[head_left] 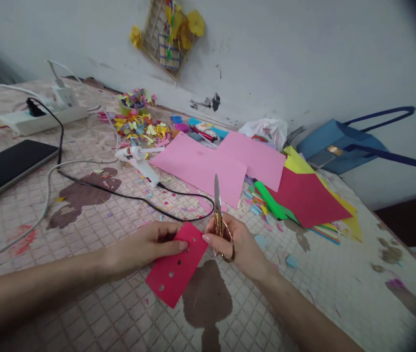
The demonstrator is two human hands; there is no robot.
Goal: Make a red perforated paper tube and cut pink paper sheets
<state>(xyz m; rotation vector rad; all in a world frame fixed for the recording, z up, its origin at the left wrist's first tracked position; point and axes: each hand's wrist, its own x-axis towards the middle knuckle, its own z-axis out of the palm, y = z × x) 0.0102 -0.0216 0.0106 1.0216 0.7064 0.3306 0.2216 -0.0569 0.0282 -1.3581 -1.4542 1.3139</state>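
Note:
Between thumb and fingers, my left hand (164,244) grips a red strip of paper (174,279) with a row of several small round holes along it. The strip hangs tilted over the quilted tablecloth. My right hand (239,244) holds a pair of scissors (218,208), gold at the handles, with the blades pointing up and away from me and looking closed. The right thumb also rests at the strip's upper right corner. Beyond the hands, pink paper sheets (202,164) lie on the table.
A white glue gun (140,164) trails a black cord across the middle. Paper scraps (142,128) are heaped at the back. A black tablet-like device (11,168) and a power strip (42,120) lie left. Red paper (309,195) and a blue bag (340,144) are right.

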